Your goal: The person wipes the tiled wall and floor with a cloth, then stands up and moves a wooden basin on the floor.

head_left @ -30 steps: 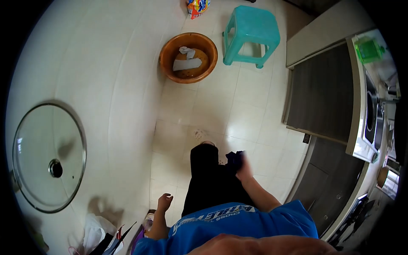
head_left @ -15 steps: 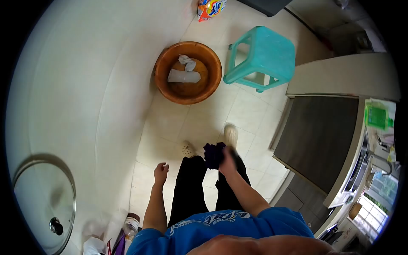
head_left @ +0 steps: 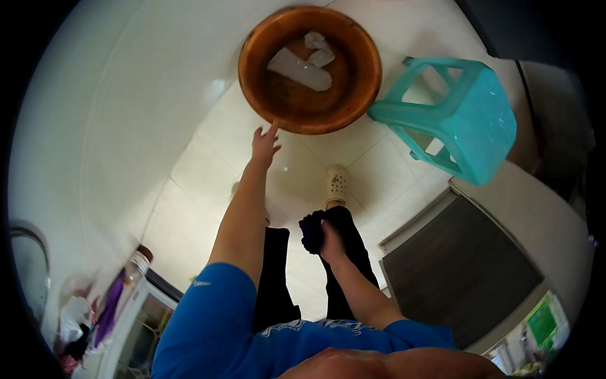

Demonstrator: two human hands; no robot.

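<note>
My left hand (head_left: 266,146) reaches forward with its fingers spread, just short of the near rim of a brown basin (head_left: 249,85); whether a fingertip touches the rim I cannot tell. Inside the basin lie a pale cloth piece (head_left: 300,69) and a smaller crumpled whitish one (head_left: 320,50). My right hand (head_left: 331,243), slightly blurred, is closed on a bunched dark purple cloth (head_left: 312,232) in front of my right leg.
A turquoise plastic stool (head_left: 483,120) stands right of the basin. A dark cabinet door (head_left: 461,271) is at the lower right. At the lower left are a bottle (head_left: 137,265) and a white-framed rack (head_left: 129,328). A glass lid (head_left: 31,271) shows at the left edge.
The view has moved toward the basin and stool, which now appear larger. My left hand has stretched forward and its fingers have spread. My right hand still holds the dark cloth.
</note>
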